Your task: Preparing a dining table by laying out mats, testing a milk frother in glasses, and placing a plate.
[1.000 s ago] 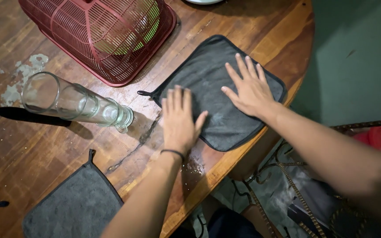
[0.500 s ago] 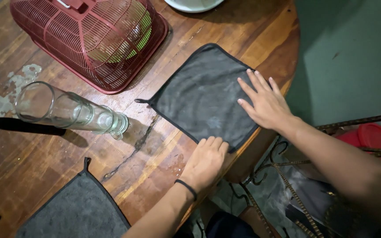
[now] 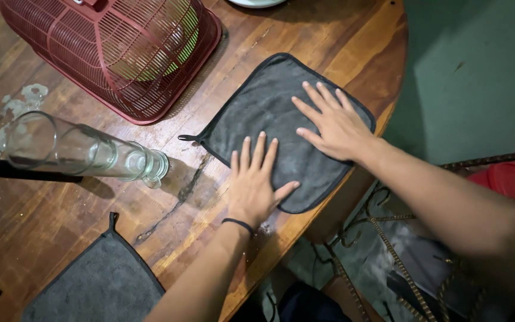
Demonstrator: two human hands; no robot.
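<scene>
A second grey cloth [image 3: 96,286] lies at the near edge of the wooden desk [image 3: 49,226]. Past it, the left hand [image 3: 254,185] rests flat, fingers [image 3: 257,152] spread, on the near corner of a dark grey cloth [image 3: 269,113]. The right hand [image 3: 335,122] presses flat on the same cloth, fingers spread. To the left an empty glass [image 3: 78,149] lies on its side. Farthest, a red basket [image 3: 120,48] holds something green.

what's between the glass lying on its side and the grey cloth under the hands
Only bare wooden table with a dark crack, seen in the head view; nothing stands between the glass and the grey cloth.
</scene>
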